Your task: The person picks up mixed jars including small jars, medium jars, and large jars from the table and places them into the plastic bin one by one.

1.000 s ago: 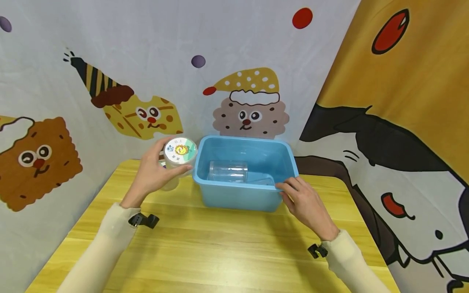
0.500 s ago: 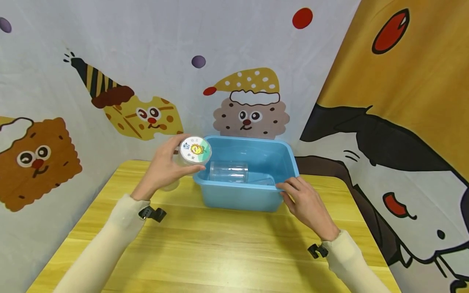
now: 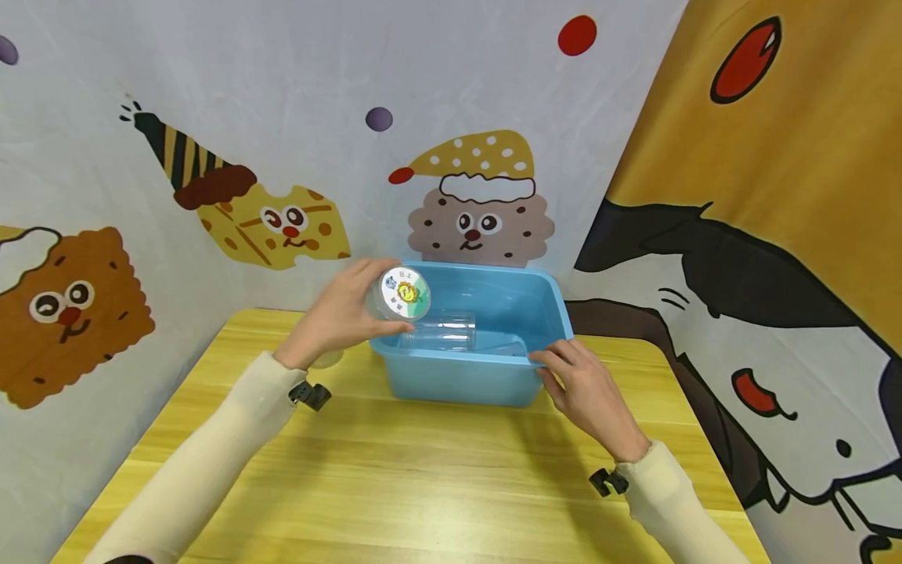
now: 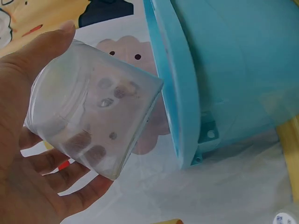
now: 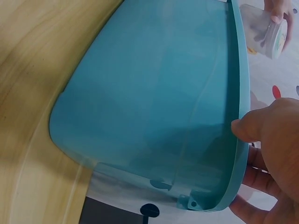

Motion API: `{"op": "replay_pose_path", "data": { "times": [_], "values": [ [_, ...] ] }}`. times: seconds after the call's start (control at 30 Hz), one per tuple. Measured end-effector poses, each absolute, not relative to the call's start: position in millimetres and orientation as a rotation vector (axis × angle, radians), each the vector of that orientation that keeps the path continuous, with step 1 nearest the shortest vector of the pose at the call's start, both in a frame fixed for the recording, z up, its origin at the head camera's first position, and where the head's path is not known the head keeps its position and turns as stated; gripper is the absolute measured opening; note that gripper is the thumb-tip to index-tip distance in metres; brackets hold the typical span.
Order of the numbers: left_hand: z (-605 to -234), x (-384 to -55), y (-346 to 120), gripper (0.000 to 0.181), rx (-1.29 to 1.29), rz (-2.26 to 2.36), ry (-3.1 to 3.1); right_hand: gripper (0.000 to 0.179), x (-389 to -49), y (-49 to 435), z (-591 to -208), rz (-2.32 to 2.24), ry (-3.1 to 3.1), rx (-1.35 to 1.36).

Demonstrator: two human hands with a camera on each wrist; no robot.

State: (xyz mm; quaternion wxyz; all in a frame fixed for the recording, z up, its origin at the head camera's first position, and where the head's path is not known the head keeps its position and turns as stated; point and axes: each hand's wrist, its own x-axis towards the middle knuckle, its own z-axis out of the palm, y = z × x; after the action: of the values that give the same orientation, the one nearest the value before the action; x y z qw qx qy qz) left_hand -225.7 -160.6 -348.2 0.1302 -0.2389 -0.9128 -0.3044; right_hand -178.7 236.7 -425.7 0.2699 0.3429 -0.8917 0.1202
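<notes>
My left hand (image 3: 345, 309) holds a clear plastic jar (image 3: 405, 294) whose lid carries a sunflower sticker. The jar is tilted and hangs over the left rim of a blue plastic bin (image 3: 461, 380). In the left wrist view, the thumb and fingers wrap round the see-through jar (image 4: 107, 112) beside the bin's rim (image 4: 184, 93). At the bin's front right corner, my right hand (image 3: 588, 395) pinches the rim, thumb on one side and fingers on the other in the right wrist view. Inside the bin lies a clear jar (image 3: 442, 332) on its side, with another clear piece (image 3: 503, 347) next to it.
Another jar (image 3: 328, 359) stands on the yellow wood-grain table (image 3: 423, 478) left of the bin, mostly hidden by my left hand. A cloth (image 3: 282, 78) with cartoon prints hangs close behind the table and bin.
My left hand has carried the jar to the right, from beside the bin to over its left rim, tilting it further. The right hand has kept its hold on the rim.
</notes>
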Motion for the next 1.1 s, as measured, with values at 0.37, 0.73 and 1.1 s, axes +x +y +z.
{"op": "replay_pose_path", "data": {
  "times": [0.37, 0.73, 1.1],
  "values": [
    [-339.3, -233.5, -151.2, 0.107, -0.741, -0.724, -2.808, 0.028, -178.5, 236.2, -424.6, 0.339, -2.431, 0.901],
    [-343.6, -228.5, -160.6, 0.109, -0.736, -0.778, -2.688, 0.028, -176.7, 236.3, -424.8, 0.361, -2.443, 0.893],
    [-347.7, -231.2, -167.5, 0.111, -0.682, -0.829, -2.63, 0.028, -176.7, 235.6, -426.1, 0.358, -2.439, 0.881]
  ]
}}
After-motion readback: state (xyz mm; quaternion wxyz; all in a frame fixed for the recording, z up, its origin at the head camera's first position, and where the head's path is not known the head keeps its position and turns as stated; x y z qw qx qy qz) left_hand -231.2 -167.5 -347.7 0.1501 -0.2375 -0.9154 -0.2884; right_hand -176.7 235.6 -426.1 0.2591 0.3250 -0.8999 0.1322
